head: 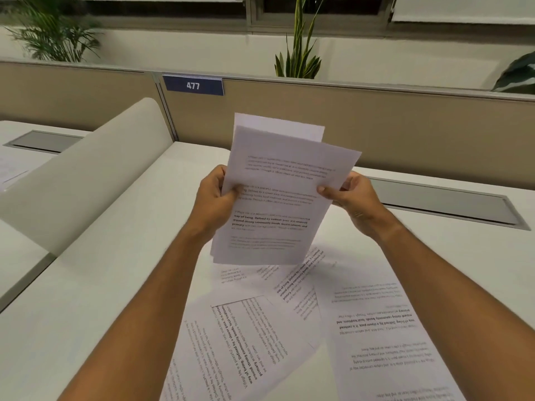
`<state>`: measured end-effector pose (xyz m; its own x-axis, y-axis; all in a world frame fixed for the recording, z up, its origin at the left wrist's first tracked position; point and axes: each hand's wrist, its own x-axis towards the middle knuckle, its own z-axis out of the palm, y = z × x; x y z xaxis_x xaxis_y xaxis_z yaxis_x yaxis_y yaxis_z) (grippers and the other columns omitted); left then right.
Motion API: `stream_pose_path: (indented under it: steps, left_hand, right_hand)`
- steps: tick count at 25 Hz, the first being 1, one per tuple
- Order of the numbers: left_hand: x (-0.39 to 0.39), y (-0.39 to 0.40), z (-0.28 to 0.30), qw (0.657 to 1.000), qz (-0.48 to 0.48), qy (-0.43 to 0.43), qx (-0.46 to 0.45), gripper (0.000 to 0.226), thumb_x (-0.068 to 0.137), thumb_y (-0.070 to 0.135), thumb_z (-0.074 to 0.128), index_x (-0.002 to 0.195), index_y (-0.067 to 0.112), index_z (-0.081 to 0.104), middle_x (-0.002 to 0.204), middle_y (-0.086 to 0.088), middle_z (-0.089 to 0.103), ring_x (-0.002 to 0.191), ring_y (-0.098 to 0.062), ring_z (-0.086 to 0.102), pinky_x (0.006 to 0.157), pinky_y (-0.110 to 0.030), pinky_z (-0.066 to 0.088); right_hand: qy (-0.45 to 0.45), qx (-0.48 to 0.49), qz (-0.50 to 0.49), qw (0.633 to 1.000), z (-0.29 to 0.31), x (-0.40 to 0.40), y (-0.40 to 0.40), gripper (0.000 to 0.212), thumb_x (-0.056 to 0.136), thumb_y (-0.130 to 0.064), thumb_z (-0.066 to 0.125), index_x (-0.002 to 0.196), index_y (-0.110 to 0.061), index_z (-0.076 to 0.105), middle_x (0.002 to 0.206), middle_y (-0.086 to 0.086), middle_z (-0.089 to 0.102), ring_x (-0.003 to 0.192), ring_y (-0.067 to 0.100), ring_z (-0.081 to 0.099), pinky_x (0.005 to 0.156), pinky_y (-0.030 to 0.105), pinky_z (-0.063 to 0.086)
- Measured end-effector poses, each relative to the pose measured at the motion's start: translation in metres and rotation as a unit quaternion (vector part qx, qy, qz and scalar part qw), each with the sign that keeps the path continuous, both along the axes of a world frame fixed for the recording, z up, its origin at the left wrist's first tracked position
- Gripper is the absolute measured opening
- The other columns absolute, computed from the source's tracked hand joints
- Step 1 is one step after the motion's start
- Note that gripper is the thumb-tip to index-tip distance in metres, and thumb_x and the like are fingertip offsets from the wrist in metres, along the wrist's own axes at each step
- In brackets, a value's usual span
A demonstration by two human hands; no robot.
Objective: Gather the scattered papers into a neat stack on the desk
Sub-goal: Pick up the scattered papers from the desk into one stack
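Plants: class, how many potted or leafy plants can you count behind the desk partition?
3. One bushy plant at far left, one tall spiky plant at centre, one broad-leaved plant cut off at the right edge. The partition hides their pots; more may be hidden.

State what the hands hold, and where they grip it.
Both hold a few sheets above the desk: left hand pinches the left edge, right hand the right edge.

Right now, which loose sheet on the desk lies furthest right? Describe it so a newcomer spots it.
Start at the white desk, under the right forearm. The large white printed sheet lies flat there, at the right edge of the scattered papers. Unlike its slanted neighbours, its text runs upside down to the viewer, and no other sheet covers it.
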<state>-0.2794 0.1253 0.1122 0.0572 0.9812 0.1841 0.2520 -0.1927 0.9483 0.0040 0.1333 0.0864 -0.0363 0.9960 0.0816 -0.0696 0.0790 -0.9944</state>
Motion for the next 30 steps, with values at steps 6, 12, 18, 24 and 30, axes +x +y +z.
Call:
stream_pose_path:
  steps: [6,12,18,24,30]
  left_hand:
    - [-0.017,0.002,0.021,0.997,-0.071,0.011,0.041,0.025,0.088,0.013,0.057,0.106,-0.003,0.059,0.108,-0.019,0.063,0.094,-0.026,0.067,0.082,-0.045,0.057]
    - [-0.026,0.005,0.013,0.996,-0.070,-0.042,-0.027,0.026,0.096,0.007,0.054,0.112,0.022,0.067,0.106,0.004,0.073,0.099,-0.019,0.069,0.087,-0.044,0.056]
    - [-0.010,0.008,-0.010,0.998,0.049,-0.014,-0.038,0.018,0.098,0.018,0.055,0.112,0.007,0.057,0.111,-0.006,0.068,0.100,-0.026,0.069,0.087,-0.048,0.058]
    - [-0.005,0.012,-0.012,0.995,0.080,0.045,0.042,0.016,0.097,0.020,0.057,0.111,0.027,0.056,0.104,0.012,0.064,0.094,-0.008,0.063,0.074,-0.019,0.050]
    - [0.006,0.010,-0.041,0.994,0.081,0.068,-0.030,0.008,0.099,0.019,0.054,0.101,0.012,0.058,0.106,-0.004,0.067,0.098,-0.024,0.063,0.089,-0.041,0.056]
  right_hand:
    - [0.010,-0.029,0.062,0.998,-0.011,-0.006,-0.004,0.079,0.076,-0.016,0.079,0.143,-0.008,0.040,0.128,0.006,0.067,0.124,0.025,0.057,0.103,0.040,0.044]
    - [0.014,0.002,0.082,0.997,-0.005,-0.015,-0.007,0.049,0.081,-0.007,0.076,0.129,-0.009,0.061,0.125,0.010,0.070,0.119,0.029,0.063,0.102,0.044,0.049]
    - [-0.050,0.028,-0.069,0.996,0.006,-0.018,-0.001,0.029,0.085,-0.009,0.075,0.114,-0.006,0.071,0.102,-0.003,0.078,0.094,0.018,0.075,0.078,0.031,0.061]
    - [-0.086,0.109,-0.107,0.985,0.020,-0.018,-0.003,0.018,0.087,-0.010,0.073,0.105,-0.012,0.072,0.103,0.002,0.077,0.094,0.019,0.074,0.079,0.029,0.060]
    - [-0.142,0.050,-0.096,0.984,-0.022,-0.013,-0.016,0.026,0.090,-0.006,0.068,0.112,-0.020,0.066,0.111,0.005,0.070,0.100,0.023,0.066,0.075,0.017,0.057]
